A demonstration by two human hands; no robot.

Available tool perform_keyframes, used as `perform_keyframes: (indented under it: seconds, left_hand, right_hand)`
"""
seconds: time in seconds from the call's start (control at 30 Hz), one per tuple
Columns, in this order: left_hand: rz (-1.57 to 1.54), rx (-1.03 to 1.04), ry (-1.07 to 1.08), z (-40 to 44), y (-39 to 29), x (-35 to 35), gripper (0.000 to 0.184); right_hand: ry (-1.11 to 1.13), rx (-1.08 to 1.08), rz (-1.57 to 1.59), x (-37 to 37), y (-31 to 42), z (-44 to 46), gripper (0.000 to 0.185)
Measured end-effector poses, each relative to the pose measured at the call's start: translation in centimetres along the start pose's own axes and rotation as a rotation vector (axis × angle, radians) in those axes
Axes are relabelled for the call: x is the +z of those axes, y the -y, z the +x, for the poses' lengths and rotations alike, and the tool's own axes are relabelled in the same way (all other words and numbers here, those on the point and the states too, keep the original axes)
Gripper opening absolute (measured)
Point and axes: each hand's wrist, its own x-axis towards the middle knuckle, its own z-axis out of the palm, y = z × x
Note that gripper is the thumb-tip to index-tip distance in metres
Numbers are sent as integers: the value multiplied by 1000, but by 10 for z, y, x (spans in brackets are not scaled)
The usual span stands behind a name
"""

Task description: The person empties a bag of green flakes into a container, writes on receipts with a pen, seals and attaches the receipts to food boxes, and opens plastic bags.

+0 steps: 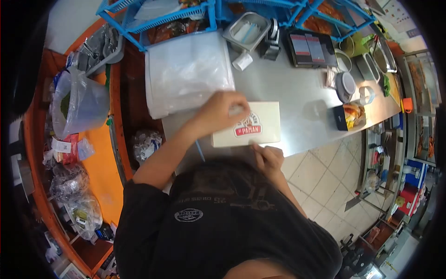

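Note:
A cream cardboard food box (268, 123) with a red-and-black printed logo lies closed on the steel table in front of me. Over the box's upper left part is my left hand (222, 110), its thumb and fingers curled together in a pinch. Whatever may be between those fingertips is too blurred to make out. At the near edge of the box is my right hand (270, 157), with its fingers folded in and one fingertip at the cardboard. Nothing shows inside that hand.
A stack of clear plastic bags (188, 74) lies left of the box. Behind are a metal container (247, 30), a tape dispenser (272, 44), a tablet (310, 49) and blue racks (174, 18). A black box with food (350, 117) sits near the table's right end.

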Motion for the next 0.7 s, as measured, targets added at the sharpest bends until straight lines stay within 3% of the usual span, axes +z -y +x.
perform_keyframes:
  seconds: [0.03,0.1,0.13,0.2,0.3,0.4,0.47,0.6,0.7]
  left_hand:
    - [14,-48,-125,21,1,-13,16]
    - [329,110,-360,68,46,-18,18]
    - [521,34,-393,85,57,-15,17]
    - [903,-125,-461,115,73,-9,17]
    - [979,13,-494,133,105,-6,17]
    - [-162,-226,-292,134,101,-16,19]
    - [-922,-151,-273,102,66,-20,20]
    - [-1066,-155,-366,33,0,-2,21]
    - [-955,-131,-459,6,-2,9,24]
  right_hand:
    - [-74,3,8,-6,0,4,11]
    - [-218,17,26,-22,-2,14,23]
    - [-246,30,-63,-33,-1,25,32]
    - [-283,132,-30,-47,-14,36,25]
    - [-309,297,29,-58,-16,62,11]
    - [-486,395,209,-63,-25,81,8]
    - [-367,499,411,-65,-23,92,17]
    - [-62,564,916,-18,-13,120,33]
    - [-201,487,972,6,13,135,24]
